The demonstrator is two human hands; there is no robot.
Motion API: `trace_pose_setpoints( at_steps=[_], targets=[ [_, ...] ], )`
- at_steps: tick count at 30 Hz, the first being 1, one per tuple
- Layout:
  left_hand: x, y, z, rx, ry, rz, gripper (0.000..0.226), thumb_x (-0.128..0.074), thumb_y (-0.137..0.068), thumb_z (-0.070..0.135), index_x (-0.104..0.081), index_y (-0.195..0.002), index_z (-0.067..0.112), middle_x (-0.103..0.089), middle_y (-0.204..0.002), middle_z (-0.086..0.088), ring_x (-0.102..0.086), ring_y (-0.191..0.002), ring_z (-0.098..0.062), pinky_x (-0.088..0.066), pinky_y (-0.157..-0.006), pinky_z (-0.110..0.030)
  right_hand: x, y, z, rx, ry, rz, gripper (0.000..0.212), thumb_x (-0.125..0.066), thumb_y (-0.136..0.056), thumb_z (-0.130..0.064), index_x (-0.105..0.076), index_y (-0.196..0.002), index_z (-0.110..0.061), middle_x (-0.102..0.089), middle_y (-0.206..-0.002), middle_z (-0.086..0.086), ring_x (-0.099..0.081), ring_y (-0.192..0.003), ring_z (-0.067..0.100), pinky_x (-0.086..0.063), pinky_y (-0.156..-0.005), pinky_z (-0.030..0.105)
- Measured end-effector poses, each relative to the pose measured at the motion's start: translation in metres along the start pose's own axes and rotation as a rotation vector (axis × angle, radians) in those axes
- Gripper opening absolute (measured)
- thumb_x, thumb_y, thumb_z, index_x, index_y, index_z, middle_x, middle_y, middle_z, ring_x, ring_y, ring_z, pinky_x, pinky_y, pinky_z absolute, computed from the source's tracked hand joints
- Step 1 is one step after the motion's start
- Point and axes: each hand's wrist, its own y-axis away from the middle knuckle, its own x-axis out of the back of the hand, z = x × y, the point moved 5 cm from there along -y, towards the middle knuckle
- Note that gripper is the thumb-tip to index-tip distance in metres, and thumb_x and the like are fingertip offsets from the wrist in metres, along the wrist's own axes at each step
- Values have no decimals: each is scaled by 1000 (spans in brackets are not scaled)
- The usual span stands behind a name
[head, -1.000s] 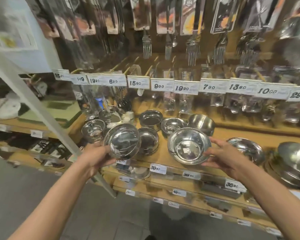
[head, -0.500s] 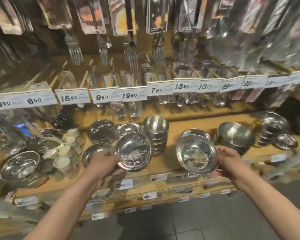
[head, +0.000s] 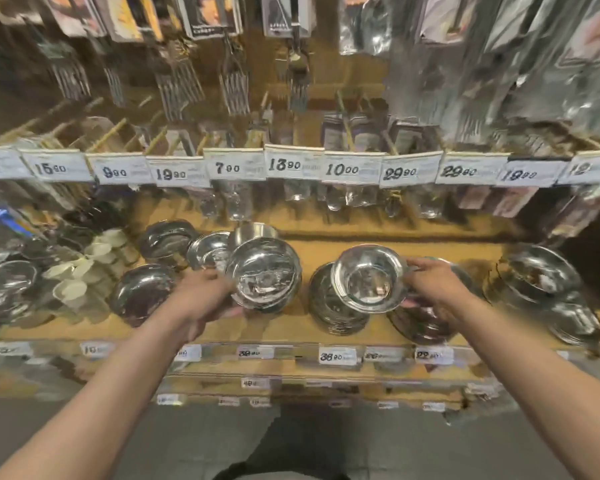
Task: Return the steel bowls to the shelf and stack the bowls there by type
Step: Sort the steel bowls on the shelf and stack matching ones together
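My left hand (head: 205,296) grips a straight-walled steel bowl (head: 262,273) by its left edge, tilted toward me, in front of a tall stack of similar bowls (head: 253,232). My right hand (head: 433,289) holds a wide-rimmed steel bowl (head: 368,277) by its right rim, just above a stack of wide-rimmed bowls (head: 333,313) on the wooden shelf (head: 361,252). More steel bowls stand at the left (head: 142,296), behind the left hand (head: 167,239) and under my right hand (head: 420,323).
Larger steel bowls (head: 548,282) are stacked at the shelf's right end. White cups (head: 84,268) and small steel dishes (head: 7,289) fill the left end. A row of price tags (head: 293,164) hangs above, with packed forks (head: 234,81) on pegs.
The view has swung right along the shelf. Both hands have carried their bowls forward over the shelf; the right bowl now hovers over the wide-rimmed stack.
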Motion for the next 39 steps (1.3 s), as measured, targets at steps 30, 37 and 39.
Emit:
trace_pose_setpoints(
  at_steps=[30,37,39],
  targets=[
    [-41,18,-17,107,80,49,15,-63,-92,-4,-60,-106,-8,-77,-84,-22,-74,-72,-26,-61,-54,-22,-26,-93,1,287,591,-192,51,-70,-90,-43,-63,-134,-18,-74,-88,3,-63,-65,12,-45,-60,19],
    [-102,7,10,64,-14,-93,19,-63,-94,0,-63,-112,-6,-76,-92,-21,-71,-73,-21,-63,-59,-24,33,-41,-2,222,187,-192,26,-62,-98,-30,-71,-122,-24,-73,-97,-9,-67,-79,8,-55,-68,22],
    [-126,6,20,46,-32,-161,17,-65,-93,0,-63,-108,-6,-74,-74,-14,-68,-61,-16,-61,-53,-22,50,-21,-2,180,58,-220,25,-59,-100,-28,-70,-121,-20,-73,-108,2,-67,-86,13,-56,-68,25]
  ],
)
